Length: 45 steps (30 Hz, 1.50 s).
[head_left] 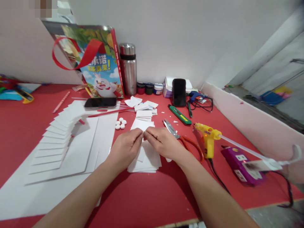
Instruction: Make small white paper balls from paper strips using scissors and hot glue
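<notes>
Fingers of the left hand point(124, 147) and right hand point(163, 142) pinch a paper square point(142, 126); an uneven tug could tear it.

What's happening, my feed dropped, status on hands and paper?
Left hand, right hand both pinching white paper piece. Above paper stack. Scissors beside right hand.

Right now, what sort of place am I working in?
Likely a craft table: glue gun, scissors and cut white sheets on a red tabletop; left hand and right hand pinch a white piece.
</notes>
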Each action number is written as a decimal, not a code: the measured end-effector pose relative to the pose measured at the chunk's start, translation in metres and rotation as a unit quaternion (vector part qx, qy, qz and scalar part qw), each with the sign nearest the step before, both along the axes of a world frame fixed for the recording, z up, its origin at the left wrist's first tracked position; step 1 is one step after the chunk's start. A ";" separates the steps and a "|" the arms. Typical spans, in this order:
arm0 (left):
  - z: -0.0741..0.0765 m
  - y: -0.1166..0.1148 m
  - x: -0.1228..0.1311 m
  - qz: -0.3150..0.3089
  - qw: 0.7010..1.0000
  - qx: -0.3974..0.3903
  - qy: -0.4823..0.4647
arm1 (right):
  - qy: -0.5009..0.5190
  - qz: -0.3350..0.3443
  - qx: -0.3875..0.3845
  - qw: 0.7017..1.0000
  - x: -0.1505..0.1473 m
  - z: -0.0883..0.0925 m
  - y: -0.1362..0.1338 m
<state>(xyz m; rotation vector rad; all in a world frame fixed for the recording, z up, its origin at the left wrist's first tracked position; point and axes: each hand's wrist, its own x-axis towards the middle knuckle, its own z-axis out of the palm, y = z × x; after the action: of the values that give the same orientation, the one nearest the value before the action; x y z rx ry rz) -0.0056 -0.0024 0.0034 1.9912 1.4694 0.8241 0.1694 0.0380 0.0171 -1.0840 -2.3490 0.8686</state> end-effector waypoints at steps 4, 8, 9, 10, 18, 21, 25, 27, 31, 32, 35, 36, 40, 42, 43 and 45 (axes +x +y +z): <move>0.000 0.002 0.001 0.025 0.989 -0.082 -0.124 | -0.022 0.009 -0.011 1.000 0.003 0.003 0.000; -0.004 0.004 0.003 0.047 0.940 -0.209 -0.266 | -0.073 0.016 0.039 0.996 0.001 0.002 -0.002; -0.005 0.005 0.004 0.052 0.928 -0.230 -0.289 | -0.087 0.017 0.058 0.994 0.000 0.002 -0.002; -0.005 0.005 0.004 0.056 0.924 -0.236 -0.295 | -0.102 0.016 0.076 0.992 -0.001 0.001 -0.003; -0.001 0.002 0.000 -0.011 0.998 0.049 0.032 | -0.068 -0.015 0.040 0.997 -0.001 0.001 -0.004; -0.001 0.000 0.000 -0.016 0.989 0.096 0.115 | -0.019 -0.013 0.006 1.000 0.000 0.000 -0.001; 0.000 -0.005 0.002 -0.013 0.981 0.119 0.156 | 0.024 -0.007 -0.010 1.000 0.000 -0.001 -0.001; 0.000 -0.007 0.003 -0.013 0.982 0.137 0.130 | 0.042 -0.013 -0.005 0.999 -0.002 -0.001 -0.002; 0.001 -0.005 0.004 -0.010 0.992 0.128 0.001 | 0.066 -0.039 0.012 0.997 -0.003 -0.001 -0.002; 0.001 -0.004 0.004 -0.010 0.993 0.110 -0.034 | 0.063 -0.040 0.019 0.997 -0.004 -0.001 -0.002; 0.001 -0.001 0.002 -0.016 0.992 0.063 -0.105 | 0.033 -0.027 0.047 0.998 -0.002 -0.001 -0.001; 0.001 0.000 0.002 -0.017 0.992 0.059 -0.114 | 0.023 -0.019 0.055 0.998 -0.002 -0.002 -0.001; 0.000 0.002 0.001 -0.018 0.990 0.104 -0.093 | 0.005 0.009 0.069 0.998 0.000 -0.002 -0.001; -0.002 0.002 0.002 -0.019 0.988 0.134 -0.068 | 0.001 0.011 0.074 0.997 0.000 -0.002 -0.001; -0.003 0.002 0.002 -0.019 0.988 0.146 -0.057 | -0.001 0.009 0.075 0.997 -0.001 -0.003 -0.001; -0.005 0.002 0.003 -0.017 0.985 0.165 -0.041 | -0.004 0.004 0.074 0.997 -0.001 -0.003 -0.002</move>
<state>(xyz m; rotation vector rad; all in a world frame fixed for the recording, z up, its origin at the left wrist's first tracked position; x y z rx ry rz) -0.0026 -0.0008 -0.0011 2.1800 1.3167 1.1837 0.1680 0.0360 0.0143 -1.0202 -2.3831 0.6824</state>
